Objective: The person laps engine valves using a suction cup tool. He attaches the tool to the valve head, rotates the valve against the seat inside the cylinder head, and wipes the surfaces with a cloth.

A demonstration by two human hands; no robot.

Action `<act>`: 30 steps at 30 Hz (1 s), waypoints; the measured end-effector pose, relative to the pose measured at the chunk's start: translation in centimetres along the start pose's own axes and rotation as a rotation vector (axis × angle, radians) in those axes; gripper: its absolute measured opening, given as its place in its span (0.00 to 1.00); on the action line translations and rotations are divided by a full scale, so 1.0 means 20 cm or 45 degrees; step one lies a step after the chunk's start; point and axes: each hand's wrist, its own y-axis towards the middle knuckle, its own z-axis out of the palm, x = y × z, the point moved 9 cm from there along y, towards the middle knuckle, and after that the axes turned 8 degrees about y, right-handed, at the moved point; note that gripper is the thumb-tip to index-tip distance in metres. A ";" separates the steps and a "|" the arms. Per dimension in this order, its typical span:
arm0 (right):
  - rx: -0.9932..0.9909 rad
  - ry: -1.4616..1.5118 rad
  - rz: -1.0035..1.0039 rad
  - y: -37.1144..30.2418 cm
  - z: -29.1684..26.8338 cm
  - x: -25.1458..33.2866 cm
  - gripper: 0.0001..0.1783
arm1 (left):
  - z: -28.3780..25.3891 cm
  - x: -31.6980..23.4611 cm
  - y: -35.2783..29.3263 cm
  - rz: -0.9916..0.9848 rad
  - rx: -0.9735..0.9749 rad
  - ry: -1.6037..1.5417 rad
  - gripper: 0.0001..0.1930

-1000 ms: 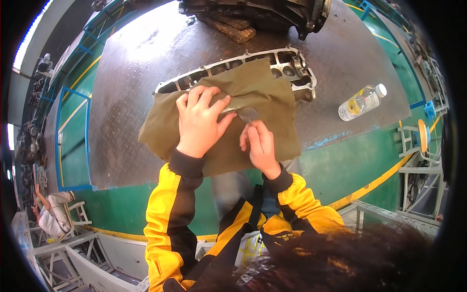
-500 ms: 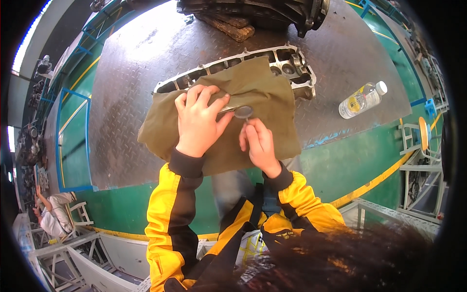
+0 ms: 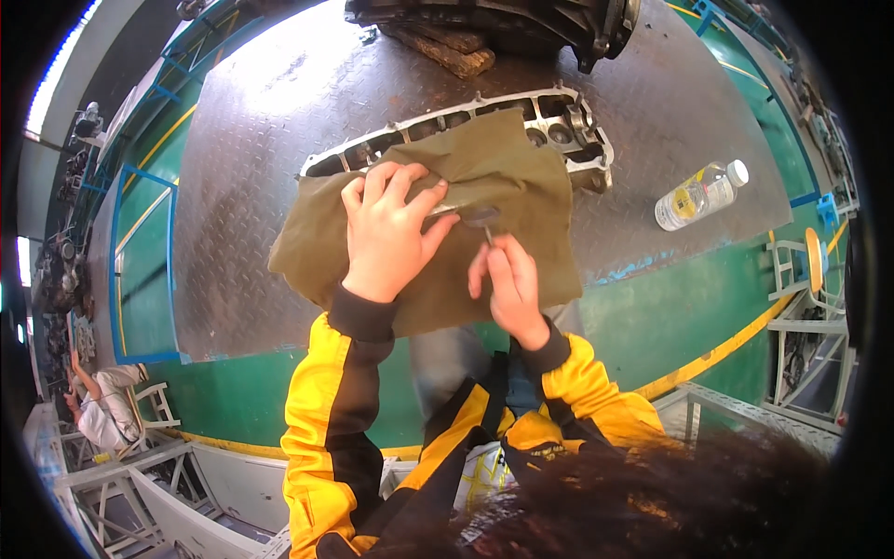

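Note:
An olive-green cloth point(image 3: 526, 247) lies draped over the near part of a metal engine cylinder head point(image 3: 589, 140). On top of it my left hand point(image 3: 386, 233) has its fingers bent and thumb brought in, closed on a thin, light metal bar point(image 3: 447, 210), mostly hidden by the fingers. My right hand point(image 3: 510, 282) pinches the stem of an engine valve point(image 3: 481, 217). The valve's round, dark head points away from me and sits close to the bar's end; whether they touch I cannot tell. Motion slightly blurs the valve.
A clear plastic bottle point(image 3: 700, 197) with a white cap lies on the steel-plate table point(image 3: 247, 233) to the right. At the back stand a large dark machine housing point(image 3: 521, 23) and wood blocks point(image 3: 442, 48). Another person point(image 3: 110, 405) is at the far left.
My right hand has turned the valve, so its head now shows as a narrower oval. My left hand keeps its place on the cloth. The whole view has shifted slightly.

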 end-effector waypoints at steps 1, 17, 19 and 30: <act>0.051 -0.005 -0.129 -0.04 0.04 0.12 0.12 | -0.01 0.00 0.00 -0.006 0.004 0.000 0.18; 0.073 0.088 -0.216 -0.02 0.02 0.11 0.14 | -0.01 0.00 0.04 0.020 -0.021 0.007 0.19; 0.055 0.058 0.081 0.01 0.01 -0.07 0.14 | -0.02 -0.01 0.01 0.005 0.028 0.026 0.19; 0.049 0.108 -0.168 -0.03 0.00 0.07 0.13 | -0.01 0.01 0.02 -0.003 0.008 0.017 0.19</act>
